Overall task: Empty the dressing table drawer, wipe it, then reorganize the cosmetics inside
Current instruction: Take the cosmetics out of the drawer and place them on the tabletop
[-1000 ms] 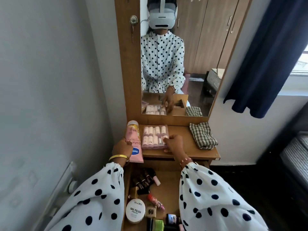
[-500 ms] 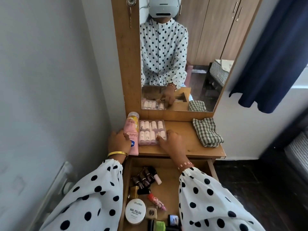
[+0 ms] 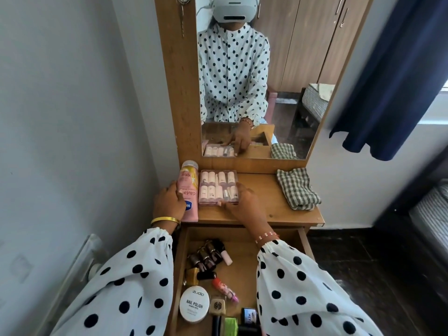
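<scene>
Drawer [image 3: 244, 241] open – cosmetics inside; pink lotion tube [image 3: 188, 190], lipstick box [image 3: 218, 186] on tabletop.

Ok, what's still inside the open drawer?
Visible in the drawer: dark nail polish bottles, a round nail polish remover tub, a red-and-pink tube, and small boxes at the near edge. The sleeves cover both sides.

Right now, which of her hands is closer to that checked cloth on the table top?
The right hand. It holds the clear case of small bottles, with bare table top between it and the checked cloth. The left hand grips the pink lotion bottle, beyond the case.
</scene>
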The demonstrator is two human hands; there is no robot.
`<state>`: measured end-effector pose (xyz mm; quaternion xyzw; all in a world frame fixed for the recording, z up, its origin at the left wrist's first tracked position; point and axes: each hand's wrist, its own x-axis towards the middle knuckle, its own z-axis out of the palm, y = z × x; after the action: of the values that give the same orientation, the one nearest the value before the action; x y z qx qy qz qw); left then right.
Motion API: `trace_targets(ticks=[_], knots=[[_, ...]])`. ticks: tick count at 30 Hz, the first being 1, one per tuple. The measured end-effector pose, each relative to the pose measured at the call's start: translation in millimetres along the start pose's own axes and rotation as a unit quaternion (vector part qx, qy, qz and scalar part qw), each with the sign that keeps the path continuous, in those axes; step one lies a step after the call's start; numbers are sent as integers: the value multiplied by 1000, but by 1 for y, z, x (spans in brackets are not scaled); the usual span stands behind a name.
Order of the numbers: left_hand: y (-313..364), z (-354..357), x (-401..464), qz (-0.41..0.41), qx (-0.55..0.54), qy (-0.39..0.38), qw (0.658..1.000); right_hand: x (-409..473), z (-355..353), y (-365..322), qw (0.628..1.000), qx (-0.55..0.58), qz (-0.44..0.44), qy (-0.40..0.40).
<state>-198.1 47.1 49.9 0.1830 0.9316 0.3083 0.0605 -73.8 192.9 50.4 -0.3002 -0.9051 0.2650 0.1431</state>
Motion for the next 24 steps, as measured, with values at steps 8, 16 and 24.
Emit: trace_targets(ticks=[8,16,24], knots=[[9,-2,-36,43,-18,78,996,-15,-3,0,995,88,-8,43],[-9,12,-114,161,-114,152,968,-95,2,17,969,218,-11,115],[-21,30,-170,162,-187,84,965,-138,28,24,991,98,43,-80]])
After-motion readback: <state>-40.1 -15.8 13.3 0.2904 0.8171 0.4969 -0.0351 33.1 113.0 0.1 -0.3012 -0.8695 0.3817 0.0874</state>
